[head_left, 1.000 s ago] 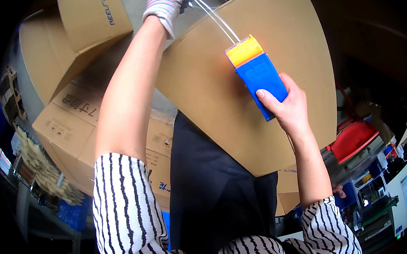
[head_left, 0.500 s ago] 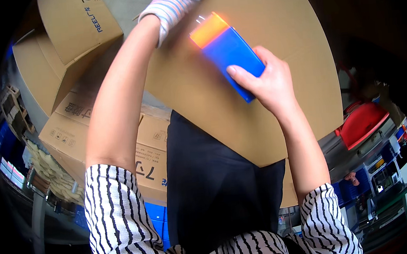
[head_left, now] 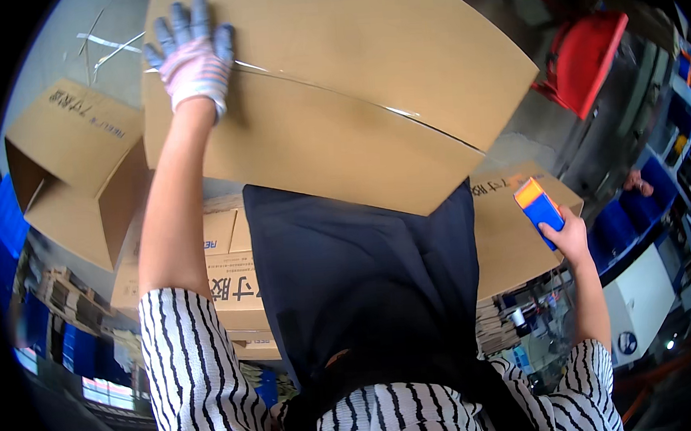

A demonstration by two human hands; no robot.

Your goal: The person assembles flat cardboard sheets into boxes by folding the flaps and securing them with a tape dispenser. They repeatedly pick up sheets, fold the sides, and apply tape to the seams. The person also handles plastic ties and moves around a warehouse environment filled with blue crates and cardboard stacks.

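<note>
Presently: left hand (head_left: pixel 192 56), gloved, fingers spread flat on cardboard box (head_left: pixel 368 78) corner; right hand (head_left: pixel 571 238) fingers gripping tape dispenser (head_left: pixel 539 208).

The near edge of the large cardboard box (head_left: pixel 338 112) is covered by the dark apron (head_left: pixel 366 286), and what the box rests on cannot be seen. Its top is cut off by the picture's upper edge. The palm of the gloved left hand (head_left: pixel 192 58), pressed flat on the box, is hidden. Right of the box, the lower end of the blue and orange tape dispenser (head_left: pixel 539 210) is concealed by the right hand (head_left: pixel 569 240). Small items below that hand are too blurred to tell.
</note>
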